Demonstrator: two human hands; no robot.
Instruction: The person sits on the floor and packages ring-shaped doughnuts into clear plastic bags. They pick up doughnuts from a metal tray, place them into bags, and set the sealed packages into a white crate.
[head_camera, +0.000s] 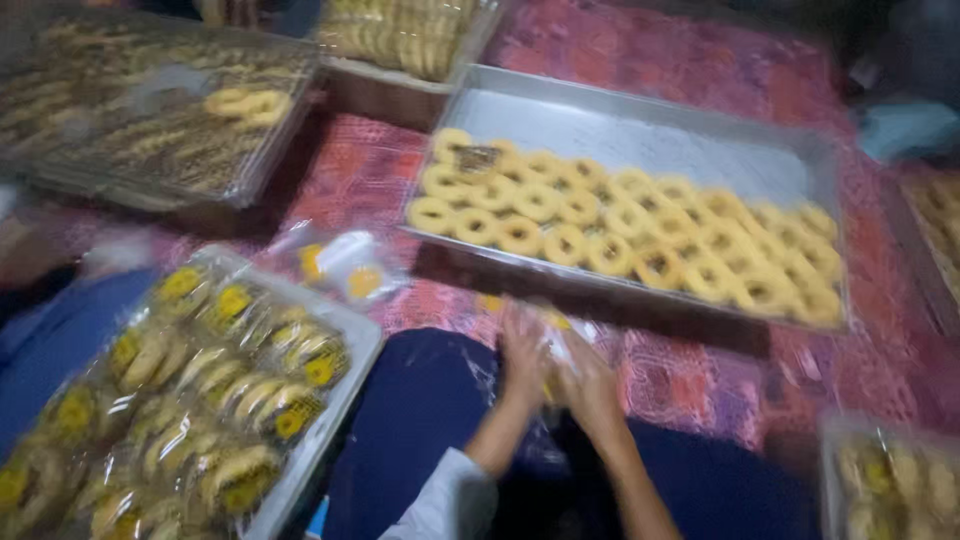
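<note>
My left hand (523, 362) and my right hand (590, 385) are together low in the middle, both gripping a clear plastic bag (560, 335) with something yellow inside; motion blur hides the details. Just beyond them lies a large metal tray (640, 125) holding several rows of yellow ring-shaped cookies (620, 225). At the lower left, a second tray (355, 335) is filled with clear packets of cookies (215, 385) bearing yellow stickers.
A small heap of empty bags with yellow stickers (345, 262) lies on the red patterned mat (700, 375). Wire racks with cookies (150, 100) stand at the far left, another tray of cookies (405, 35) at the top, more packets (895, 480) at the lower right.
</note>
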